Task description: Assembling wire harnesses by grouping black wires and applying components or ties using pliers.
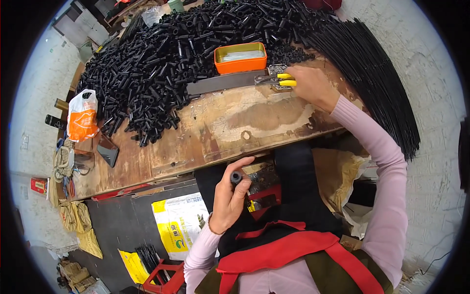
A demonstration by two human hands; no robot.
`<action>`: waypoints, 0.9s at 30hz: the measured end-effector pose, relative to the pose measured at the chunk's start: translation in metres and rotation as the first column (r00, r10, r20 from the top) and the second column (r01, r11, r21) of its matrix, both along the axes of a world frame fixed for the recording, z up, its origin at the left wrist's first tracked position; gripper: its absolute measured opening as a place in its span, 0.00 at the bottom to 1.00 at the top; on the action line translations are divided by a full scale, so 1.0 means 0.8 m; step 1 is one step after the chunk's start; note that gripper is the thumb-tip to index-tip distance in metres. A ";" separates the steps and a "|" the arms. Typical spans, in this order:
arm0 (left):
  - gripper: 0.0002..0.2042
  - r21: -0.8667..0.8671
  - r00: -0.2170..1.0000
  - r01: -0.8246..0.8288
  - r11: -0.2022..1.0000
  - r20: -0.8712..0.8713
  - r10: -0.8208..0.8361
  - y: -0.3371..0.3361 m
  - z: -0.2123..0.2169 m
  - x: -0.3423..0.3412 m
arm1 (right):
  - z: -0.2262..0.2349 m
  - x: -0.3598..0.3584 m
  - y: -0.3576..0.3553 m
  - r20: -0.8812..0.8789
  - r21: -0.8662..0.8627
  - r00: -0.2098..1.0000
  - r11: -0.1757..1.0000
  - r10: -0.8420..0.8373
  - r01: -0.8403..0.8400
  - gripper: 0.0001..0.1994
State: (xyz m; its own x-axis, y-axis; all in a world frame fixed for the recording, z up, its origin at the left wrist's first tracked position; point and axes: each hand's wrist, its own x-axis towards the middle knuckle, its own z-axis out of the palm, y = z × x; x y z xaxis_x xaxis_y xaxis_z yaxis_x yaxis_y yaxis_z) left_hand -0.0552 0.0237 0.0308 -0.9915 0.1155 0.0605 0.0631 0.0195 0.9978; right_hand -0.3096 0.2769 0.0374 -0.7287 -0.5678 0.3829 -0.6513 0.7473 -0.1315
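Red-edged apron [284, 248], hands [229, 200] [313, 87] closed round black tube [236, 177] and pliers [286, 83], scuffed wooden bench [205, 131], white wall [422, 68]

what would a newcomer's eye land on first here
The huge heap of black tubes across the far side and left of the table stands out first. The orange tin shines against it, with the right hand at yellow-handled pliers nearby. Nearer, the left hand holds a black piece.

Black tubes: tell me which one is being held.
The black tube in the left hand, seen end-on; the others lie in the heap on the table.
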 end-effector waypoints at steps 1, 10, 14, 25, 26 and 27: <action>0.19 0.023 1.000 -0.012 1.000 0.001 0.012 0.002 0.002 -0.003 | -0.002 -0.005 -0.003 0.015 0.034 1.000 0.999 -0.014 0.013 0.08; 0.20 0.047 1.000 -0.014 0.999 0.021 0.014 0.006 0.003 0.005 | 0.009 -0.042 -0.008 0.365 -0.220 0.931 0.970 -0.019 0.106 0.11; 0.19 0.047 1.000 -0.009 0.999 -0.015 0.010 0.010 0.014 0.028 | 0.013 -0.056 -0.006 0.843 -0.453 0.502 0.757 0.192 0.471 0.09; 0.20 0.081 0.995 -0.006 0.997 -0.103 0.014 0.002 0.038 0.088 | 0.037 0.001 -0.012 0.816 -0.578 0.377 0.623 0.438 0.527 0.09; 0.22 0.107 0.995 -0.008 0.994 -0.100 0.019 -0.001 0.035 0.091 | 0.045 0.028 -0.027 0.792 -0.610 0.425 0.605 0.439 0.512 0.09; 0.22 0.109 0.995 -0.010 0.994 -0.101 0.021 -0.003 0.033 0.092 | 0.055 0.058 -0.035 0.765 -0.641 0.477 0.582 0.433 0.500 0.09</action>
State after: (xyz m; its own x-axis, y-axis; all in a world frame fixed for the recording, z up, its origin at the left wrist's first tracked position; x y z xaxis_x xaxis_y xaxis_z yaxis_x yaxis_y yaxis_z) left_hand 0.0182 0.0210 0.0575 -0.9811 0.0872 0.1727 0.1652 -0.0867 0.9824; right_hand -0.2633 0.2485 0.0810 -0.9085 -0.3819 -0.1696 0.1576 0.0626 -0.9855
